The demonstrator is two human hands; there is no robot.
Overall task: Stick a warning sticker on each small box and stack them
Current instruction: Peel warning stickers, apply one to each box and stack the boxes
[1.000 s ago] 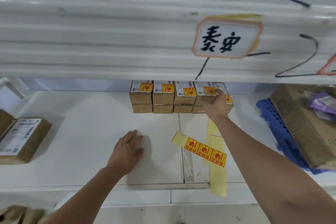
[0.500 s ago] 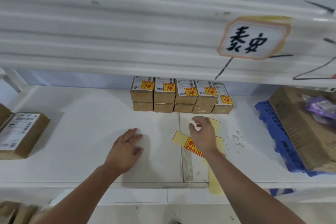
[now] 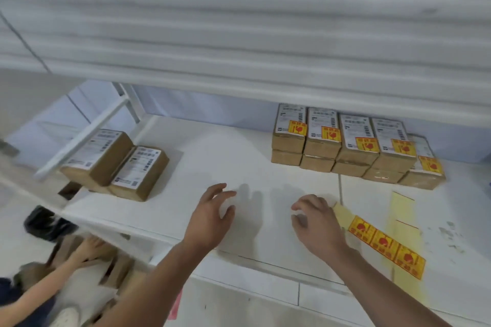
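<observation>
Small brown boxes [image 3: 353, 148] stand in a two-high row at the back right of the white shelf [image 3: 225, 156]; the top ones carry yellow-and-red warning stickers. Two boxes without stickers [image 3: 117, 164] lie at the left. A strip of warning stickers [image 3: 385, 244] lies on its yellow backing at the right front. My left hand [image 3: 212, 215] hovers over the shelf's middle, fingers spread, holding nothing. My right hand [image 3: 316, 220] is beside it, fingers curled and apart, its back edge just over the strip's near end.
A thick white shelf beam [image 3: 239, 34] overhangs the work area. A spent yellow backing strip [image 3: 403, 223] lies by the stickers. Another person's arm [image 3: 45, 281] reaches for cardboard boxes [image 3: 117, 271] on the floor at the lower left, near a dark object [image 3: 45, 223].
My right hand left the stacked boxes and drew back to the shelf's front. My left hand lifted off the shelf. The view swung left, showing two unlabelled boxes.
</observation>
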